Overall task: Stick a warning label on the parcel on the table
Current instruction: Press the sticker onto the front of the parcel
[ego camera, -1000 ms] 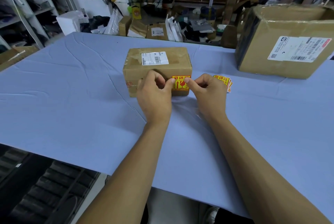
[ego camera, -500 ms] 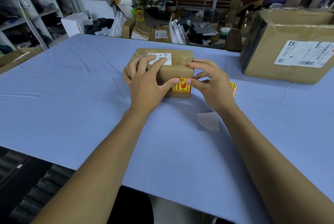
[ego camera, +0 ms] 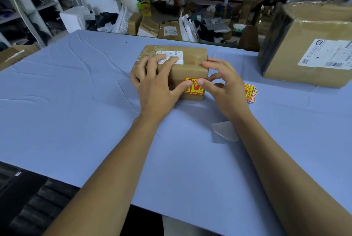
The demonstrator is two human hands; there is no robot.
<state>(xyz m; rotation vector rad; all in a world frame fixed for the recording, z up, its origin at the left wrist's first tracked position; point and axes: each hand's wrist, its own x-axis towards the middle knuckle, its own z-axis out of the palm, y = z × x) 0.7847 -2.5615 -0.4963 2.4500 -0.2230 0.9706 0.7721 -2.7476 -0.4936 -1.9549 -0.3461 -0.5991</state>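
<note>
A small brown parcel (ego camera: 190, 70) with a white shipping label on top stands on the blue table (ego camera: 76, 92). A yellow and red warning label (ego camera: 196, 89) is stuck low on its near face. My left hand (ego camera: 158, 87) lies over the parcel's left part, fingers on the top and thumb pressed on the label's left side. My right hand (ego camera: 226, 91) is at the parcel's right end, thumb tip on the label's right side, fingers spread, with the index touching the top right edge.
A small stack of the same warning labels (ego camera: 250, 92) lies just right of my right hand. A peeled backing paper (ego camera: 224, 131) rests on the table under my right wrist. A large cardboard box (ego camera: 304, 49) stands at the far right. Cluttered shelves stand behind the table.
My left hand has moved up from the parcel's near face to lie over its top. Both thumbs have come together on the label. The backing paper has come into view on the table.
</note>
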